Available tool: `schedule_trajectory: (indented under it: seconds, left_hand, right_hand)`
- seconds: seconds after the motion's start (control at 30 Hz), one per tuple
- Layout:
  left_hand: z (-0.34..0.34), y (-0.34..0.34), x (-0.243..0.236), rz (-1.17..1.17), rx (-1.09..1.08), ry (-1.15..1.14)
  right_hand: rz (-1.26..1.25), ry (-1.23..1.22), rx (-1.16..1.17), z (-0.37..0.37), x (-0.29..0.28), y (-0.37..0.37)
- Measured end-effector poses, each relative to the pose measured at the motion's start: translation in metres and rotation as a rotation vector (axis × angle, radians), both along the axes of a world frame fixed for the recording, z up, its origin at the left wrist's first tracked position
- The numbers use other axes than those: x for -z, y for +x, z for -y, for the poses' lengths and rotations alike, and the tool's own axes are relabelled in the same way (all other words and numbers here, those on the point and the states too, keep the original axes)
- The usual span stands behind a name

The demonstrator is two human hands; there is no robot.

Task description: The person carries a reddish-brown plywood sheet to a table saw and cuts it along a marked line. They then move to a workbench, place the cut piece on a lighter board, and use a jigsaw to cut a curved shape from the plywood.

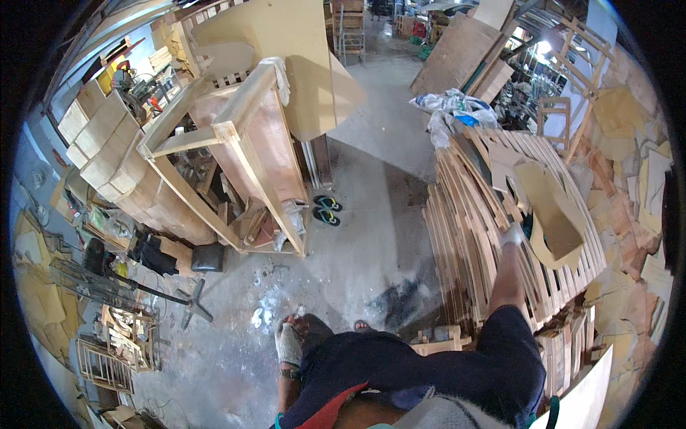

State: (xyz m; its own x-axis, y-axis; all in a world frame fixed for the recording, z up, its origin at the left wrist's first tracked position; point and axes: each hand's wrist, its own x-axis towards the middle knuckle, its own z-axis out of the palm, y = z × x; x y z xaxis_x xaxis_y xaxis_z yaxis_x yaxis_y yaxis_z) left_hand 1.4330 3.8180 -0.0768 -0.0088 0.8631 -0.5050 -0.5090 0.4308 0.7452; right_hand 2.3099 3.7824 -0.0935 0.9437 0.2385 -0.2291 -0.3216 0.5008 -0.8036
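Note:
My left hand (289,343), in a pale glove with bare fingertips and a band at the wrist, hangs low beside my dark shorts (400,361). Its fingers look curled; whether anything lies in them is hidden. On the right, a bare limb runs from dark cloth to a pale end against the stack of slatted wooden frames (464,236). I cannot tell whether it is my gloved right arm or my leg, so the right hand's fingers are unclear. A curved tan board (550,214) lies on the stack beside that pale end.
An upright wooden frame with panels (246,157) stands front left. Flip-flops (326,209) lie on the concrete floor (371,243). A black pedestal fan (96,275) and small wooden frames (118,347) are at left. Plastic bags (457,111) sit at the stack's far end; board offcuts (622,314) cover the right.

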Motion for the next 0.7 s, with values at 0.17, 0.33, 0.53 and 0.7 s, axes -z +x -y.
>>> schedule_trajectory:
  seconds: [0.17,0.33,0.53,0.7]
  left_hand:
    - [0.012,-0.019,-0.011,-0.153,-0.003,-0.004]
    - [0.015,-0.02,-0.033,-0.161,-0.042,0.021]
    - [0.099,-0.083,-0.013,-0.207,-0.312,-0.034]
    - [0.201,-0.142,0.022,-0.1,-0.625,-0.198]
  right_hand:
    - [-0.313,-0.343,-0.648,-0.102,0.213,-0.309]
    - [-0.394,-0.559,-1.503,-0.093,0.247,-0.545]
    - [1.053,-0.603,-2.256,-0.059,0.176,-0.716]
    - [1.646,-0.723,-2.329,-0.046,0.259,-0.702]
